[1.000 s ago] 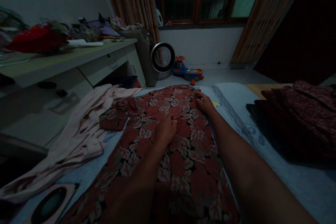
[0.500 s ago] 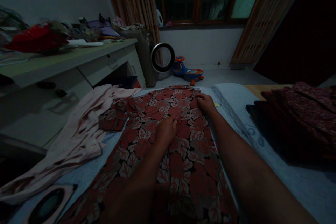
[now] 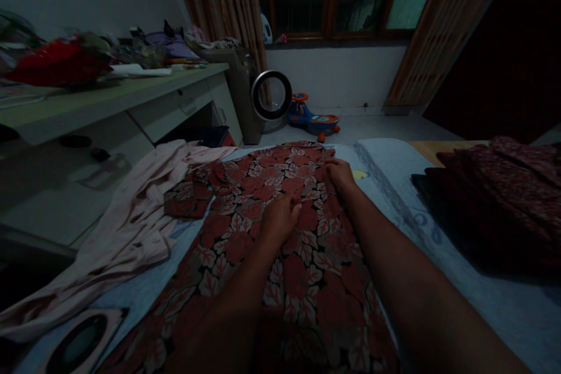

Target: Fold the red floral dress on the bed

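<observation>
Both hands lie flat on floral garment.

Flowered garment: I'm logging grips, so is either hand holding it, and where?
Neither visibly grips it. The left hand lies on the flowered garment; the right hand rests at its right edge.
</observation>
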`<state>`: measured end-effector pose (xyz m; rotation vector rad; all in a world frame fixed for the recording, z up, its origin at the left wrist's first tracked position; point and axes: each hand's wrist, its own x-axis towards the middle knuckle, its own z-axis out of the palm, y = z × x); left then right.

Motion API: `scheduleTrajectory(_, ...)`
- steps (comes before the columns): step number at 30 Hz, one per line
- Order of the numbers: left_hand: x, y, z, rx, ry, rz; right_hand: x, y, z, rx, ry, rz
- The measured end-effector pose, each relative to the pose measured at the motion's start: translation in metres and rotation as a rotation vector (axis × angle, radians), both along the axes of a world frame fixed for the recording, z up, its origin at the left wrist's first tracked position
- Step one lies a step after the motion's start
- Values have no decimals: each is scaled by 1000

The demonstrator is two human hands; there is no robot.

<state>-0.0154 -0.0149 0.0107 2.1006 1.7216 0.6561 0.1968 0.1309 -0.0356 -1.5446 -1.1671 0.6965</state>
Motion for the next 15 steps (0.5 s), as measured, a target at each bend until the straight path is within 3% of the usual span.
scheduleTrajectory(4, -3, 3, -1, -47, 1, 69, 2, -7, -1, 33, -50, -30)
scheduleTrajectory(10, -9, 11, -1, -146, -251, 113, 3, -12, 1, 52, -81, -31)
scheduleTrajectory(15, -12, 7, 1, -127, -53, 153, 3, -11, 0, 64, -86, -39)
